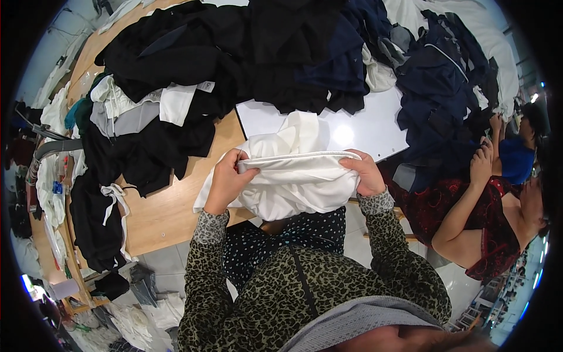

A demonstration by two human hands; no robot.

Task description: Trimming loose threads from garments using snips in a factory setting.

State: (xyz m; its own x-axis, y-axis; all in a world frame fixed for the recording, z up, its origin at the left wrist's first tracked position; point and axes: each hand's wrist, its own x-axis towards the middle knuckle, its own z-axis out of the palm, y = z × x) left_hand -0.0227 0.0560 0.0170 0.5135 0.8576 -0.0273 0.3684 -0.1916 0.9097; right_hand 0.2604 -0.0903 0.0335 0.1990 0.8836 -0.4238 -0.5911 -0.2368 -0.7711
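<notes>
1. White garment (299, 185), bunched at the table's (164, 220) near edge, apparently overhanging it.
2. The left hand (230, 180) pinches one end of its long stretched edge; the right hand (368, 175) pinches the other.
3. Probably best: gentle, even tension, hands level, edge untwisted, loose folds hanging free.

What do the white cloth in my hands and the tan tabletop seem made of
White cloth: probably soft matte fabric, fibre unclear; it drapes in loose folds. Tan tabletop: likely wood or wood-look laminate, smooth, from its flat, wood-coloured surface.
</notes>
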